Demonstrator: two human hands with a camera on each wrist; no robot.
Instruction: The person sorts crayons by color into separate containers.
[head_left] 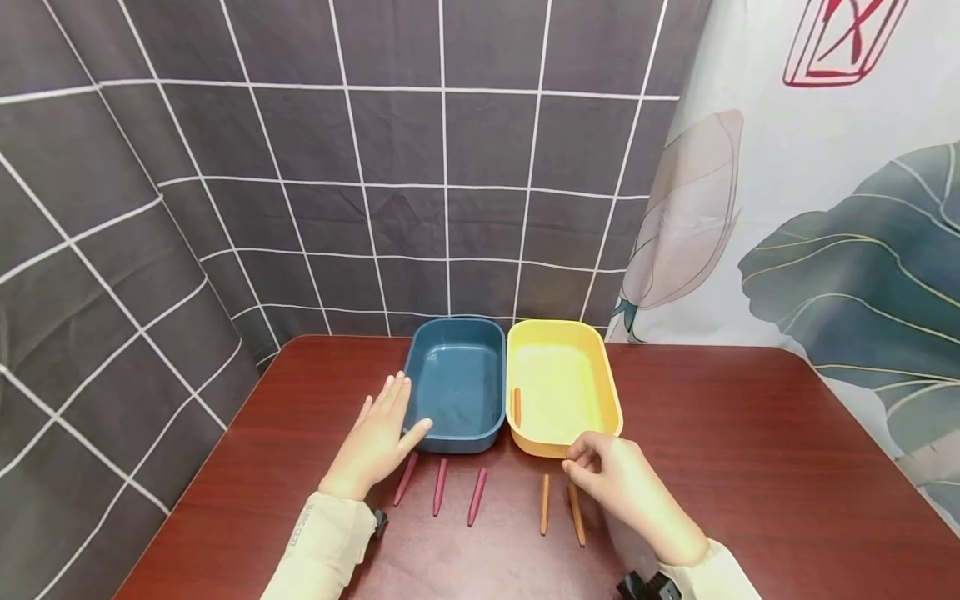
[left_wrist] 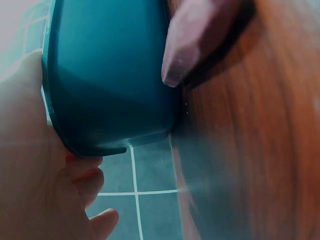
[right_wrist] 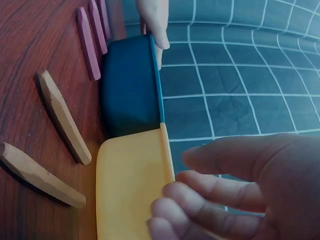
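From the head view, the left hand (head_left: 378, 437) lies flat with straight fingers against the near-left corner of the blue tray (head_left: 457, 385), which stands at the desk's (head_left: 750, 467) far edge touching the yellow tray (head_left: 562, 387); the right hand (head_left: 615, 475), fingers loosely curled and holding nothing, hovers at the yellow tray's near rim. Three maroon sticks (head_left: 440, 497) and two orange sticks (head_left: 559, 502) lie near the desk's front edge, and another orange stick (head_left: 517, 406) lies inside the yellow tray.

The left wrist view shows fingers (left_wrist: 75, 170) touching the blue tray's (left_wrist: 110, 75) wall beside a maroon stick (left_wrist: 195, 40); the right wrist view shows relaxed fingers (right_wrist: 225, 195) beside the yellow tray (right_wrist: 130, 185), empty.
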